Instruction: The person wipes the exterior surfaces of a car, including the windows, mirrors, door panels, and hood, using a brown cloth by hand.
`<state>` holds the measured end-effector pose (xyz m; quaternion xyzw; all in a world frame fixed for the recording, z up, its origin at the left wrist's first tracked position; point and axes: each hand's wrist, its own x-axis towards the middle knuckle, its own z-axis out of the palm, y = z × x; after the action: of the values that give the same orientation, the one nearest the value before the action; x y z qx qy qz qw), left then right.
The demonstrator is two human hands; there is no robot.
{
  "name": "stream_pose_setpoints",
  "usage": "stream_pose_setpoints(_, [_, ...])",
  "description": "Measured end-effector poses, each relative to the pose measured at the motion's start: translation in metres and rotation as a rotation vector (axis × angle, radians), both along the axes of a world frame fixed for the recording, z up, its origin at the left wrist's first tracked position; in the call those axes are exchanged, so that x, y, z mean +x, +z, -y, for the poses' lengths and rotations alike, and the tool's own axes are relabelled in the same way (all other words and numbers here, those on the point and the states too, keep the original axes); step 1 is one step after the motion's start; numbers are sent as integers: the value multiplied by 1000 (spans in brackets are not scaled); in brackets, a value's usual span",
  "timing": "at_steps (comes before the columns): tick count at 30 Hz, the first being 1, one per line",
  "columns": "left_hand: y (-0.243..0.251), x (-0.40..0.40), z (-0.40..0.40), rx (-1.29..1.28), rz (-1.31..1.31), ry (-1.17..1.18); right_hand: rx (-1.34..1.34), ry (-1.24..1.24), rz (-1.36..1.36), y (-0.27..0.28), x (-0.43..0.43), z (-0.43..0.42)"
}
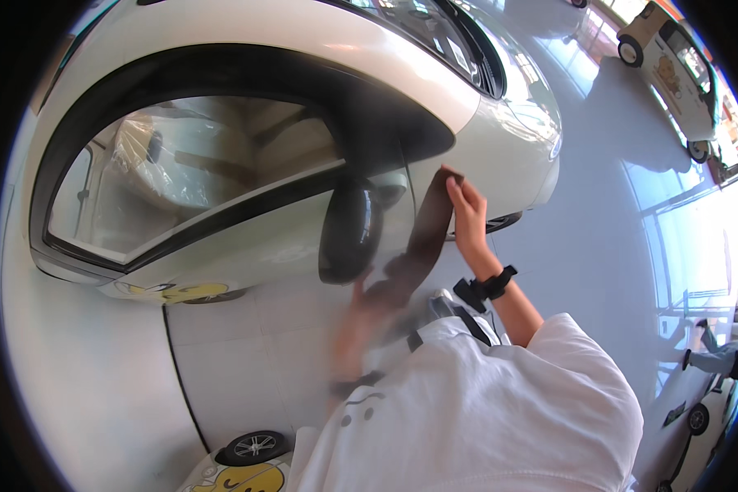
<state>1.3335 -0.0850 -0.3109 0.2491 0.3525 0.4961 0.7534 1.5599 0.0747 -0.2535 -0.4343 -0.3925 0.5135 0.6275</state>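
A dark brown cloth (432, 224) stretches between my two hands beside a white small car (283, 246). My right hand (469, 206) pinches its upper end near the car's front fender. Lower down, the other end of the cloth is gathered at my left hand (353, 326), which looks blurred and hazy; its fingers seem to hold the fabric. Just above my left hand is the car's black side mirror (350, 230). The side window (221, 166) shows a seat (154, 147) wrapped in clear plastic.
A parked car (676, 80) stands at the upper right, and others at the lower right and bottom left (252, 473). A person's legs (713, 357) show at the right. A white wall (86, 369) rises at the left beside the glossy tiled floor (566, 258).
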Motion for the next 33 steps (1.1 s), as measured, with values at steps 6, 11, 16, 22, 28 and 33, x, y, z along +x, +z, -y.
stream_pose_setpoints(6, [84,72,-34,357,-188,-184,219,173,209,135,-6,-36])
stream_pose_setpoints(11, [160,95,-79,704,-656,201,539,13,96,227,4,-85])
stream_pose_setpoints(16, [159,122,-133,962,-1298,752,1198,128,511,275,-74,-114])
stream_pose_setpoints(22, [109,146,-204,468,-1461,785,2014,206,1164,187,-106,-216])
stream_pose_setpoints(28, [41,183,-237,291,-1186,885,1944,427,1238,104,-15,-211])
stream_pose_setpoints(33, [-25,213,-234,305,-1363,538,1626,532,1380,19,77,-206])
